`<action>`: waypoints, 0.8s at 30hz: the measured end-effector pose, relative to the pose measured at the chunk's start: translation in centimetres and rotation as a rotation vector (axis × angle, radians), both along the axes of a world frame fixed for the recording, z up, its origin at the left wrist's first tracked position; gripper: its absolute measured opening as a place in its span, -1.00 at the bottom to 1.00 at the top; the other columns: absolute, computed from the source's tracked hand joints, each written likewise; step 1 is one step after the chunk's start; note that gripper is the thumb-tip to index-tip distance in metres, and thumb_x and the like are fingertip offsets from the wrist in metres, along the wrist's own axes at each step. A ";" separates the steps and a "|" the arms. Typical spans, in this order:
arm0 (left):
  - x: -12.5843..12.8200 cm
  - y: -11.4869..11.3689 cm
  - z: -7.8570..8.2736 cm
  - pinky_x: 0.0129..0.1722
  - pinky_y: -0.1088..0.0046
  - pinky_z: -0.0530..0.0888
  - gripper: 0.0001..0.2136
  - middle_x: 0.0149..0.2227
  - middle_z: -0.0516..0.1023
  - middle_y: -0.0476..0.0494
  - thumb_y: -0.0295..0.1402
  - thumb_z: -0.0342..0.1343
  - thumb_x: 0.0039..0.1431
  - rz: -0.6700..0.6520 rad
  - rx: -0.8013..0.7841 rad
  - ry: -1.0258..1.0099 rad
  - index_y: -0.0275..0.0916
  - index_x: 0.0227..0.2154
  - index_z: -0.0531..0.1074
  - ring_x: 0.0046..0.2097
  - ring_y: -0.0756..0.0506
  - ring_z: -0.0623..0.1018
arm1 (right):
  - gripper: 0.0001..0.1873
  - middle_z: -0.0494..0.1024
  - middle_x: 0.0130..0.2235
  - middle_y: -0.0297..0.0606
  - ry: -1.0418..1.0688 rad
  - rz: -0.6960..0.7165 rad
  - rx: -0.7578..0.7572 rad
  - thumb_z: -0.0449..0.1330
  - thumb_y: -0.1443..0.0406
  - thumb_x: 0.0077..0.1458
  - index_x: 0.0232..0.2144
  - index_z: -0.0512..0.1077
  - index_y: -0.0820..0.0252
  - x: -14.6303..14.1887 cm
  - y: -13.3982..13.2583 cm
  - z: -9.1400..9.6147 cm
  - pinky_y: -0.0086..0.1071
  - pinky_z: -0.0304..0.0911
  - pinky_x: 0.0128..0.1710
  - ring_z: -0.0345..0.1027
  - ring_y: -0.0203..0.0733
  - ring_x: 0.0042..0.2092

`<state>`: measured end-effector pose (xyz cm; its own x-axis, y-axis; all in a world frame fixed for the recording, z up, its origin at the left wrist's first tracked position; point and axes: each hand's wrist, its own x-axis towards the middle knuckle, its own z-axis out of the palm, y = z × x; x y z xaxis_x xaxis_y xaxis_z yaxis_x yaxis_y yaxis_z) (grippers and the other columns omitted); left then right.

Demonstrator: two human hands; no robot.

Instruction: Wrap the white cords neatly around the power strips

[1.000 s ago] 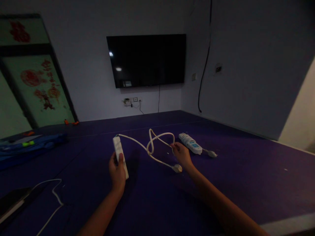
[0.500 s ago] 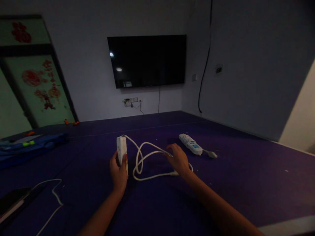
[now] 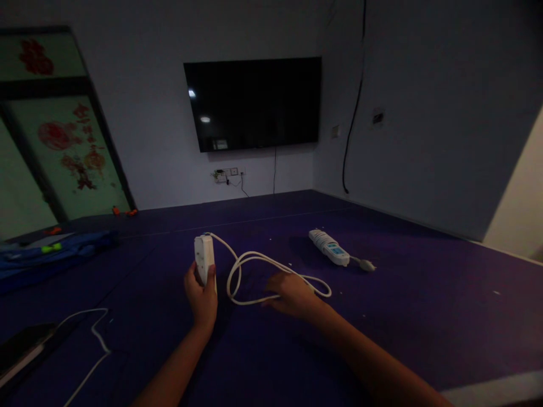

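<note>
My left hand (image 3: 202, 294) is wrapped around a white power strip (image 3: 205, 254), which it holds up on end with the socket face turned toward me. A white cord (image 3: 254, 255) leaves the strip's top and lies in loose loops on the purple floor to the right. Over those loops is my right hand (image 3: 291, 294), a little blurred, its thumb and fingers apart on either side of a stretch of cord. The cord's far end is hidden beneath that hand. Farther right lies a second white power strip (image 3: 335, 251), its cord wound round it and its plug (image 3: 365, 264) sticking out.
At the lower left lies a dark device (image 3: 25, 345) with a white cable (image 3: 95, 333). Blue cloth (image 3: 85, 247) is heaped at the left, near small orange objects (image 3: 123, 211). A television (image 3: 258, 104) hangs on the far wall; a black cable (image 3: 353, 130) dangles in the corner.
My right hand has moved down and left, away from the raised part of the cord. The loops have sunk flatter. My left hand and its power strip have shifted slightly left.
</note>
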<state>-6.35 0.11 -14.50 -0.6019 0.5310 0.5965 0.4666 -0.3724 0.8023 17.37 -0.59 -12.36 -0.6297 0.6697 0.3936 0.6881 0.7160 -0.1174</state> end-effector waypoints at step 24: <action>0.1 -0.2 0.2 0.02 0.12 0.31 -0.45 -0.06 0.40 -0.27 0.00 0.09 -0.01 0.036 -0.018 0.039 -0.27 -0.03 0.32 0.01 -0.24 0.39 | -0.80 0.54 -0.22 -0.10 -0.117 -0.111 -0.075 0.05 0.39 0.09 -0.30 0.48 0.24 -1.1 0.4 -0.9 -0.38 0.20 -0.23 0.40 -0.10 -0.17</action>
<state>-6.27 -0.04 -14.25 -0.5974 0.5201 0.6103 0.5107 -0.3400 0.7897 16.29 -0.16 -13.27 -0.5890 0.7623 0.2682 0.7744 0.6273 -0.0823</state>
